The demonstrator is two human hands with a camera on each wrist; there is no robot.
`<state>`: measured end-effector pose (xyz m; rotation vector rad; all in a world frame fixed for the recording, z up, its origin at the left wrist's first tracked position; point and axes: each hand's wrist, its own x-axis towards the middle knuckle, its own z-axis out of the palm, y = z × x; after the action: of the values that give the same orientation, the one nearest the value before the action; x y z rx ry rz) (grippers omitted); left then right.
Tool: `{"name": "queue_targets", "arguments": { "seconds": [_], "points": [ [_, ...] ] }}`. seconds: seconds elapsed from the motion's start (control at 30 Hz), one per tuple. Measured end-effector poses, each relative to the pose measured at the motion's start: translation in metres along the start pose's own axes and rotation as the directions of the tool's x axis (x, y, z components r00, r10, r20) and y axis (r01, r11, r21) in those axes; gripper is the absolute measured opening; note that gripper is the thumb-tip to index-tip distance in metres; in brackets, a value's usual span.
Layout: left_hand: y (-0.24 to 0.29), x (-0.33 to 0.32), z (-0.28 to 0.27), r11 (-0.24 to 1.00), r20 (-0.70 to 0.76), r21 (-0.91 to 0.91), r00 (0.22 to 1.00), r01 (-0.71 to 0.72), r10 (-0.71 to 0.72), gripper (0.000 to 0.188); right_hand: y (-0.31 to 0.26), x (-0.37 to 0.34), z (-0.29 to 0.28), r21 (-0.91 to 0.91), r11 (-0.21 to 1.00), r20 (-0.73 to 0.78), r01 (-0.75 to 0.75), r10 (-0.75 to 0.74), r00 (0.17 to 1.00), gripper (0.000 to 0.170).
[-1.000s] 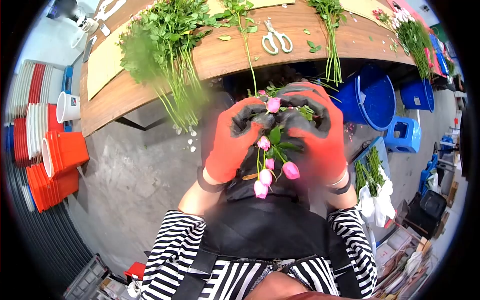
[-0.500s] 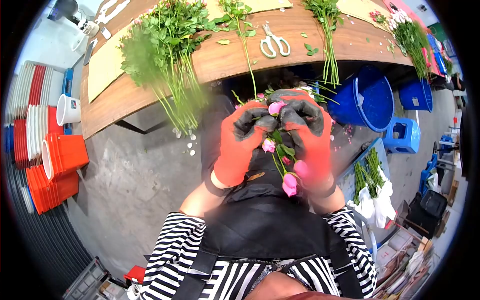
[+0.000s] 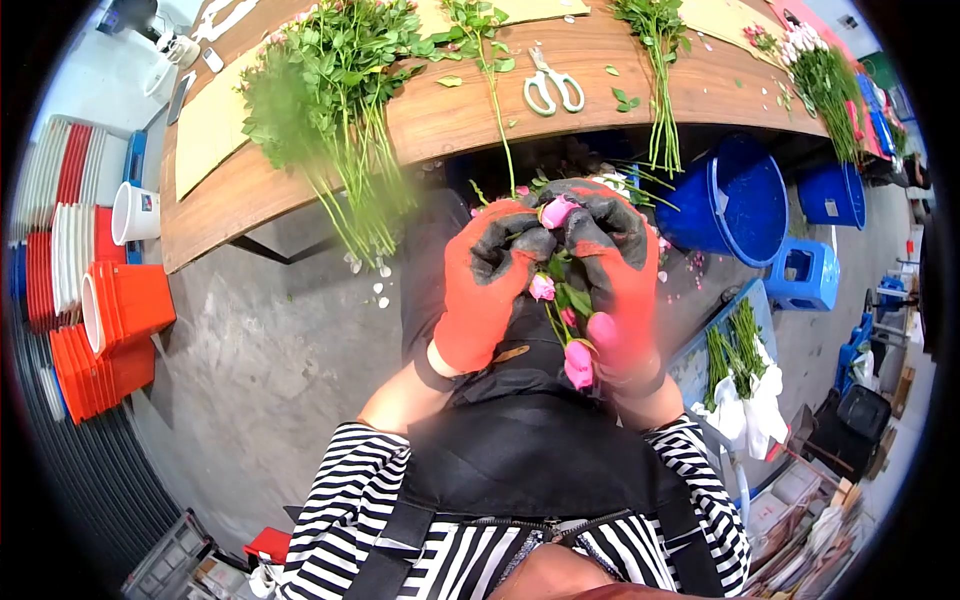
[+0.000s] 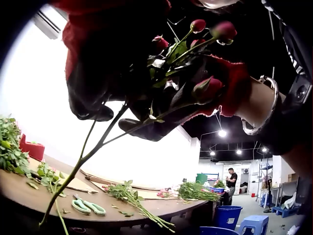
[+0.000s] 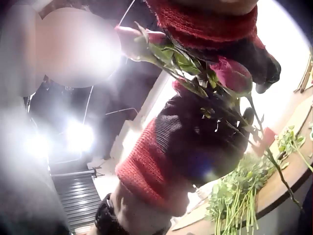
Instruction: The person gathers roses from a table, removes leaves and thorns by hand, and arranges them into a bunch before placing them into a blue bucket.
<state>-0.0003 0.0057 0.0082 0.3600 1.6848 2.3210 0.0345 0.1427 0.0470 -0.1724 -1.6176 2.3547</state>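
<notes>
Both hands wear red gloves with black palms and meet in front of the black apron. My left hand pinches a branching spray rose stem just below its flowers. Close against it, my right hand has its curled fingers on the same spray, around a pink bud at the fingertips. More pink rosebuds and green leaves hang below the hands toward the apron. In the right wrist view a bud shows between the gloves; the exact finger contact is partly hidden by leaves.
On the wooden table lie a large rose bunch, a single stem, scissors and a smaller bunch. Blue buckets and a blue stool stand right. Wrapped stems lie beside the right arm.
Over the first half second the right hand moved left, nearer the left hand, and the hanging buds swung right. Since then the hands have barely moved.
</notes>
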Motion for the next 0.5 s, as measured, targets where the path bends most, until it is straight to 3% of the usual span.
{"name": "queue_targets", "arguments": {
  "seconds": [0.1,0.2,0.23,0.3,0.4,0.47,0.5],
  "points": [
    [0.003,-0.001,0.002,0.993,0.047,-0.119,0.999,0.017,-0.012,0.028,-0.004,0.001,-0.002,0.216,0.953,-0.042,-0.214,0.228,0.973,0.035],
    [-0.006,0.003,-0.004,0.971,0.097,-0.219,0.993,0.093,-0.073,0.029,0.000,0.009,-0.012,0.107,0.978,-0.029,-0.178,0.182,0.983,0.036],
    [-0.004,0.005,-0.004,0.963,0.127,-0.246,0.989,0.108,-0.079,0.028,-0.003,0.012,-0.009,-0.044,0.997,-0.033,-0.059,0.057,0.998,0.036],
    [-0.008,0.006,-0.007,0.968,0.123,-0.201,0.984,0.152,-0.129,0.029,-0.011,0.018,-0.013,-0.133,0.991,0.158,0.011,0.010,0.987,0.038],
    [-0.001,0.007,-0.008,0.955,0.159,-0.191,0.967,0.228,-0.200,0.027,-0.023,0.016,-0.010,-0.117,0.985,0.208,-0.126,0.149,0.967,0.039],
    [0.009,0.012,-0.010,0.930,0.246,-0.171,0.928,0.324,-0.278,0.026,-0.016,0.018,-0.015,-0.196,0.979,0.234,-0.054,0.100,0.967,0.038],
    [0.009,0.009,-0.005,0.906,0.204,-0.241,0.931,0.348,-0.304,0.026,-0.015,0.018,-0.016,-0.196,0.979,0.227,-0.062,0.106,0.968,0.037]
  ]
}}
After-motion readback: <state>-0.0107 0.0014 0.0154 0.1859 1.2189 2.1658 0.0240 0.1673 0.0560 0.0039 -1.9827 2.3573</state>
